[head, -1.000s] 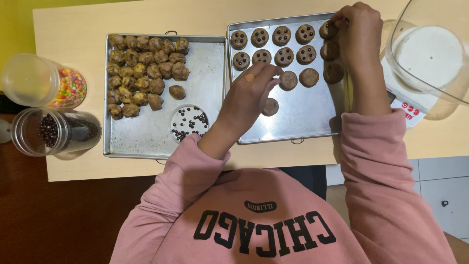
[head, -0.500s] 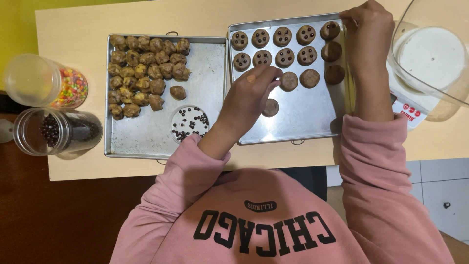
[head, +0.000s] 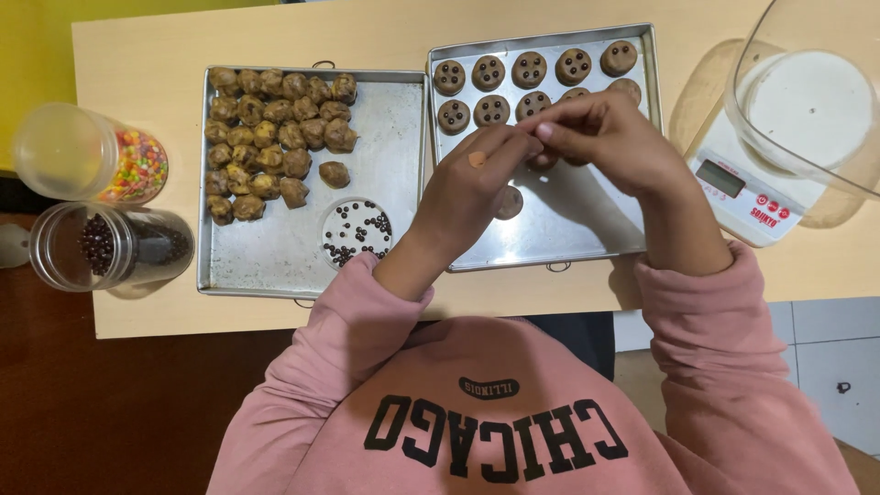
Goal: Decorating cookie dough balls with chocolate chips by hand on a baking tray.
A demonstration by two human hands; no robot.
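Steel tray (head: 587,225) on the right lies under both my hands, so whatever I pinch drops straight onto a cookie. My left hand (head: 472,188) and right hand (head: 610,137) meet fingertip to fingertip above the flattened dough rounds (head: 536,69) — what they pinch, if anything, is too small to tell. One bare round (head: 509,203) lies just beside my left hand. Those rounds are brown discs studded with dark chips; a small dish of chips (head: 356,231) waits near, on the left tray (head: 385,128).
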